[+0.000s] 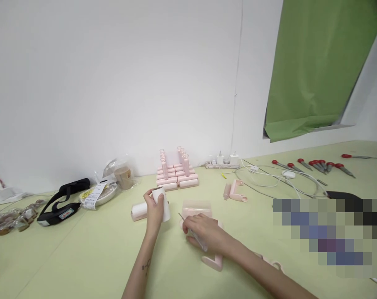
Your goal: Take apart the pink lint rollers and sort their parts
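My left hand (153,209) is closed around a white sticky-paper roll (166,211), held upright with its hollow end up. Just behind that hand lies a second white roll in a pink holder (139,211). My right hand (208,233) grips a thin screwdriver (200,241), its metal tip pointing up and left and its pale handle slanting across the fingers. Beneath the right hand are pale pink plastic parts, partly hidden, with a bent pink handle piece (213,262) sticking out in front. Beyond it rests a translucent pink cover (197,206).
Several pink lint rollers (177,172) stand stacked by the wall. Pink parts (234,191), a power strip (222,165) with cables, and several red-ended tools (319,165) lie to the right. Leftward are a black strap (64,203), a wrapped food bowl (101,193) and small jars (15,220).
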{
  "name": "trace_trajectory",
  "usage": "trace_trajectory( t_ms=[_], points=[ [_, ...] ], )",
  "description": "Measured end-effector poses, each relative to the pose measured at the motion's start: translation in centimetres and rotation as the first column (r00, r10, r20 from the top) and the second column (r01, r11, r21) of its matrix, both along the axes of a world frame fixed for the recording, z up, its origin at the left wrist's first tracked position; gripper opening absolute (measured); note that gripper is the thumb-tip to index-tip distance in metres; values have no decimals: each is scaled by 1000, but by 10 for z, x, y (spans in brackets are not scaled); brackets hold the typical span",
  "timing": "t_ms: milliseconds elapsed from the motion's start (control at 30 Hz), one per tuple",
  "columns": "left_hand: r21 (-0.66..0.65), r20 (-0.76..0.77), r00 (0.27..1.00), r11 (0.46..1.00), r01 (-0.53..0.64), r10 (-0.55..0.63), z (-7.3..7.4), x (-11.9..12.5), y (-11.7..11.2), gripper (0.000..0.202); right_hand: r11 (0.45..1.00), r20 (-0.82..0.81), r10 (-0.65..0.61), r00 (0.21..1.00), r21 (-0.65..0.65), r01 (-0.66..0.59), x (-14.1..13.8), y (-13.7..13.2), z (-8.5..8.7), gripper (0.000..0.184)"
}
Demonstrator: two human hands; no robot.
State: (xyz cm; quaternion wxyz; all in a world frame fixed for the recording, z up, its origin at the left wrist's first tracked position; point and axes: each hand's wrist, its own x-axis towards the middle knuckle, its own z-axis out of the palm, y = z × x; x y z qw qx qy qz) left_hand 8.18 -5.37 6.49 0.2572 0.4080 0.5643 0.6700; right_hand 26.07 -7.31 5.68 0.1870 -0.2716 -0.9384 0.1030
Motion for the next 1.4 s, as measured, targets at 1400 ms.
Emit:
trace_trajectory(
  t_ms=[1400],
  points=[
    [-320, -938, 138, 947, -4, -317, -28, -37, -43, 45, 986, -515, -163, 842, -45, 164, 68, 33, 13, 17]
  ],
)
